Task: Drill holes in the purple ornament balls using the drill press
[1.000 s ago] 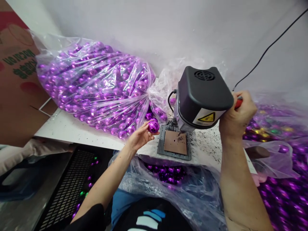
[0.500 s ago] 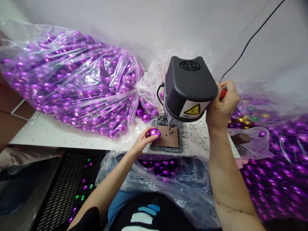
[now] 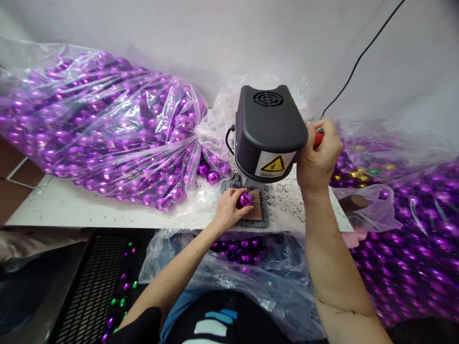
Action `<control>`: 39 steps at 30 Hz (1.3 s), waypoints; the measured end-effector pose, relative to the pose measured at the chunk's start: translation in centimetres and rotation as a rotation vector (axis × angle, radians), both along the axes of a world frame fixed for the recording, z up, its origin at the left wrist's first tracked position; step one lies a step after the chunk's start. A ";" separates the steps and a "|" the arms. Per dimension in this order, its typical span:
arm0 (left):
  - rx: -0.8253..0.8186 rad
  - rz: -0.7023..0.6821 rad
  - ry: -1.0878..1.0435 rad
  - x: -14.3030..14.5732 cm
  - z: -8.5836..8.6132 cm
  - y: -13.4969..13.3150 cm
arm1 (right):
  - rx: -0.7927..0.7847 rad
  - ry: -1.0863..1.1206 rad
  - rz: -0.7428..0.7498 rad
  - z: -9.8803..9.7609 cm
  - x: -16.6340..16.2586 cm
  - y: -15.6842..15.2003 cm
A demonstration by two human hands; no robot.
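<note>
1. Left hand (image 3: 229, 210): grasping a purple ball (image 3: 245, 198), fingers and thumb closed round it. The bare forearm comes in from the lower left, and a black sleeve (image 3: 143, 325) shows at the upper arm.
2. Ball: shiny and faceted. It is held at the left hand's fingertips on a brown pad (image 3: 256, 211), directly under the head of the machine (image 3: 268, 131). Whether the machine's tip touches it cannot be told.
3. Right hand (image 3: 317, 160): clenched on a red handle (image 3: 318, 138), with only a stub of red showing above the fist. The bare forearm rises steeply from the lower right, back of the hand toward the camera.
4. Machine: black hood with a vent grille on top and a yellow warning label on the near face. It stands just left of the right hand, above the left hand's fingertips.
5. Surface (image 3: 71, 208): white, with dark specks beneath both hands.
6. Bag (image 3: 107, 129): large and clear, full of purple balls. It lies well to the left of the left hand, neck toward the machine.
7. Loose balls (image 3: 213, 177): purple, just beyond the left hand.
8. Lower bag (image 3: 258, 272): clear and open, below the left wrist, with purple balls inside.
9. Heap (image 3: 423, 248): purple balls under plastic, right of the right forearm.
10. Cable (image 3: 358, 59): black, on the wall beyond the right hand.
11. Grate (image 3: 96, 282): black, low and to the left of the left forearm.
</note>
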State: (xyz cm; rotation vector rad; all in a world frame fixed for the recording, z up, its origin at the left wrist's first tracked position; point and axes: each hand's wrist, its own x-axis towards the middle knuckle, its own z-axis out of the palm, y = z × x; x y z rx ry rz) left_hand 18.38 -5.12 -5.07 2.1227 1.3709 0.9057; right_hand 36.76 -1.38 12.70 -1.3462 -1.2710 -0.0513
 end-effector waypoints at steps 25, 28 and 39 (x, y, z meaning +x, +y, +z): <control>0.033 0.065 0.018 1.9 -1.4 -0.5 | 0.224 -0.211 -0.212 -4.6 -0.8 -6.9; 0.042 0.068 -0.001 1.9 -1.4 -0.5 | 0.216 -0.263 -0.200 -6.7 -0.6 -8.1; 0.054 0.080 0.004 1.9 -1.1 -0.6 | 0.420 -0.166 -0.021 -9.3 -1.2 -6.6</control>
